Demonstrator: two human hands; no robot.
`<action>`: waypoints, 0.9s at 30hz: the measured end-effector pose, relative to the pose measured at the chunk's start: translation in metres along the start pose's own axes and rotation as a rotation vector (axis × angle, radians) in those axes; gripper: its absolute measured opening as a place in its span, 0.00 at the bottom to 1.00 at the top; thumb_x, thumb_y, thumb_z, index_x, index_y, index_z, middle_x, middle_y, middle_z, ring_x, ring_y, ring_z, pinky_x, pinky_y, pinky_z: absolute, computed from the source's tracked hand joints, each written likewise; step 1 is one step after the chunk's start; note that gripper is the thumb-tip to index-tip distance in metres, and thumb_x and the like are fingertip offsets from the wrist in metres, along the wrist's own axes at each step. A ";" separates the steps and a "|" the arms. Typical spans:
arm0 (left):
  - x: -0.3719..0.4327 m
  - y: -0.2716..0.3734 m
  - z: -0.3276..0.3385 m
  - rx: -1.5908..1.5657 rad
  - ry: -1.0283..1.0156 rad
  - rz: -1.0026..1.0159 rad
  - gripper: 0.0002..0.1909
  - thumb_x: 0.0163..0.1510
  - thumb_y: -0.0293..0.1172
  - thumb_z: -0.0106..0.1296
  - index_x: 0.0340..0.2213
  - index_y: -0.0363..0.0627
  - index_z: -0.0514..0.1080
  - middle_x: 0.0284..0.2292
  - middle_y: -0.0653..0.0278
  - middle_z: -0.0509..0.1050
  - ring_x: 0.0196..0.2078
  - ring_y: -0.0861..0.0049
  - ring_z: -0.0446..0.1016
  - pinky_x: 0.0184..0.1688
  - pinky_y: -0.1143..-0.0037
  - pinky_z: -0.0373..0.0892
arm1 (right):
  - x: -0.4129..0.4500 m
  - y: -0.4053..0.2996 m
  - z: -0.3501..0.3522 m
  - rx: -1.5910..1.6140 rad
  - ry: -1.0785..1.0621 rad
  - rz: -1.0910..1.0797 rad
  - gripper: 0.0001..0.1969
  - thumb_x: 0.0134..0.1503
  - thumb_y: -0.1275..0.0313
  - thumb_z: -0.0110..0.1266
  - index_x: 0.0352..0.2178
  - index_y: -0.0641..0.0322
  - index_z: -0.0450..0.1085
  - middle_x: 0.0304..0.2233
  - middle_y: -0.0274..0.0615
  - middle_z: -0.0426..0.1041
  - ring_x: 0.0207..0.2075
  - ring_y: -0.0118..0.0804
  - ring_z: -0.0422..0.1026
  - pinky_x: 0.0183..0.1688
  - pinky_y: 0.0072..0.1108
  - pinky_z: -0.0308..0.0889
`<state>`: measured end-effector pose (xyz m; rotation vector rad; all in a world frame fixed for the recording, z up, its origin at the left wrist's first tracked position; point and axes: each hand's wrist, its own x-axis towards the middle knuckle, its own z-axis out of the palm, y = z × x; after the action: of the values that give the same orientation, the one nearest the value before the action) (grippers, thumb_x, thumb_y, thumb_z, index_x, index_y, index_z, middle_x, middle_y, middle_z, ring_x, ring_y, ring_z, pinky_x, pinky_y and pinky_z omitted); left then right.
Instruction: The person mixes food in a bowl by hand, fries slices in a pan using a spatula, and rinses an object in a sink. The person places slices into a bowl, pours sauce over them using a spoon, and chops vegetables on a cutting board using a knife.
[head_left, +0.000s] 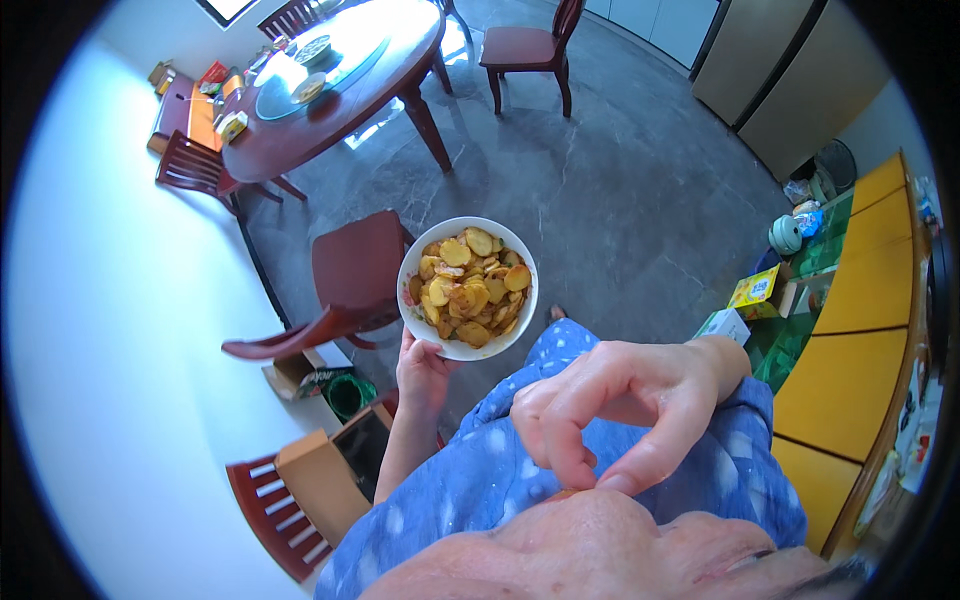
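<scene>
My left hand (422, 371) grips the near rim of a white bowl (406, 330), its thumb lying at the edge. Browned potato slices (469, 292) with green bits fill the bowl, which hangs out in front of me over the floor. Close to the camera, my right hand (626, 409) is raised to my mouth with thumb and forefinger almost together. A small orange-brown patch (568, 495) shows by the fingertips; whether it is food pinched there cannot be made out.
A wooden chair (360, 262) stands just beyond the bowl on the left. Further off is a round dining table (352, 112) with dishes and a glass turntable. Yellow cabinets (862, 367) run along my right, with boxes (757, 292) beside them. A cardboard box (319, 480) rests on another chair.
</scene>
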<state>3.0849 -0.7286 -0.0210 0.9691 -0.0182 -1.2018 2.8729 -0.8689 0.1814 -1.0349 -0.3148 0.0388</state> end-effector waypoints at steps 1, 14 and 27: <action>0.028 0.008 0.007 0.001 0.002 -0.005 0.32 0.43 0.16 0.38 0.53 0.46 0.55 0.48 0.55 0.66 0.45 0.63 0.73 0.38 0.63 0.78 | 0.007 -0.010 -0.028 -0.034 -0.002 -0.037 0.07 0.53 0.72 0.57 0.30 0.66 0.70 0.28 0.34 0.70 0.32 0.22 0.68 0.36 0.18 0.62; 0.325 0.135 0.067 -0.085 0.136 0.160 0.36 0.44 0.18 0.38 0.57 0.46 0.50 0.53 0.52 0.61 0.53 0.57 0.67 0.46 0.56 0.74 | 0.155 -0.032 -0.484 -0.517 0.908 0.057 0.11 0.61 0.67 0.46 0.42 0.61 0.67 0.36 0.33 0.69 0.38 0.23 0.66 0.43 0.17 0.62; 0.744 0.300 0.113 0.069 0.161 0.119 0.37 0.46 0.19 0.37 0.59 0.52 0.46 0.50 0.53 0.62 0.48 0.59 0.71 0.42 0.57 0.75 | 0.351 -0.070 -0.865 -0.090 1.044 0.326 0.42 0.59 0.38 0.30 0.64 0.58 0.39 0.58 0.47 0.57 0.57 0.40 0.59 0.54 0.39 0.58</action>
<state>3.5661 -1.3749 -0.1056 1.1080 0.0105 -1.0165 3.4379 -1.5675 -0.0816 -1.0571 0.8052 -0.2211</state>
